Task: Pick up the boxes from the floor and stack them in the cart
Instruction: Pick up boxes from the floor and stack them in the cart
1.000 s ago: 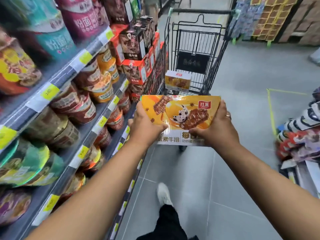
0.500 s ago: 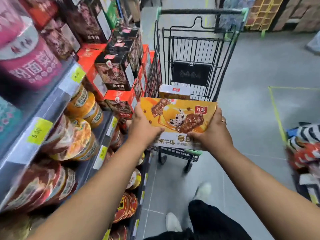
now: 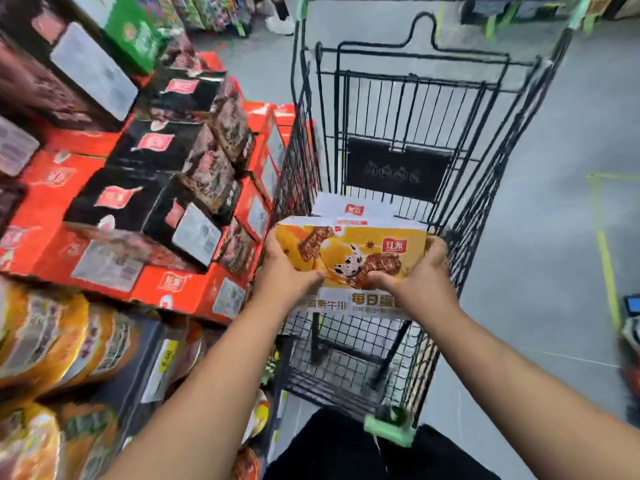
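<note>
I hold an orange and white snack box (image 3: pixel 349 252) with both hands, inside the black wire cart (image 3: pixel 408 98), above its mesh floor. My left hand (image 3: pixel 284 271) grips the box's left edge and my right hand (image 3: pixel 420 275) grips its right edge. Just behind the held box, a second box (image 3: pixel 353 210) of the same kind lies in the cart, mostly hidden; only its white top with a red logo shows.
Shelves on the left carry red and black boxes (image 3: pixel 166 188) and round noodle bowls (image 3: pixel 52 341), close against the cart's left side. Grey floor (image 3: pixel 554 237) with a yellow tape line (image 3: pixel 604 251) lies to the right. The cart's green corner bumper (image 3: pixel 389 429) is near my legs.
I have stepped up to the cart, and both hands have carried the box forward and down from in front of the cart into its basket.
</note>
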### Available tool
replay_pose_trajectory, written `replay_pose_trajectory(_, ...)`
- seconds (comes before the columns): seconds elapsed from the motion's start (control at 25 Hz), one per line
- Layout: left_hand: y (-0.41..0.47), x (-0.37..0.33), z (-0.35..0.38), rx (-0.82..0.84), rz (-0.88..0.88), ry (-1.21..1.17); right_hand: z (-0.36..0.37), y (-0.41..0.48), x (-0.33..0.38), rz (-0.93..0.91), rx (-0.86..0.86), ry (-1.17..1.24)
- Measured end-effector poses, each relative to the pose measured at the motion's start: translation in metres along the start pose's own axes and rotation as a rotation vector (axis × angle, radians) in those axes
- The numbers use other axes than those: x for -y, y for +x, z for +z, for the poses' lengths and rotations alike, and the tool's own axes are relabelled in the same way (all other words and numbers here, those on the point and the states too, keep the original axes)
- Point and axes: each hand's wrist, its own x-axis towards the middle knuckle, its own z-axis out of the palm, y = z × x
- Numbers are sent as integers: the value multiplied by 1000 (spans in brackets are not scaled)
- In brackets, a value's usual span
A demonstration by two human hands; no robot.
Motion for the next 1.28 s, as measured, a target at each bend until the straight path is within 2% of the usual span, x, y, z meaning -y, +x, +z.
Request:
replay_pose_trajectory(0.24, 82, 22, 51, 48, -136, -147, 51, 79, -28, 151, 25, 132)
replay_pose_trajectory(0.4, 126, 45, 88, -21, -275, -215, 100, 109, -56, 292, -17, 290)
replay_pose_trajectory(0.52, 158, 57, 110, -52, -365, -223, 131, 130, -76, 395, -60, 285)
replay_pose_trajectory(0.76, 201, 82, 149, -175, -313, -323, 161, 180, -96, 428, -161, 423)
replay_pose_trajectory(1.04, 224, 100, 180, -270, -184, -321, 177, 211, -117, 460, -287, 420)
replay_pose_trajectory(1.28, 231, 106, 183, -179, -206, -148, 174, 216, -119, 457, -161, 356)
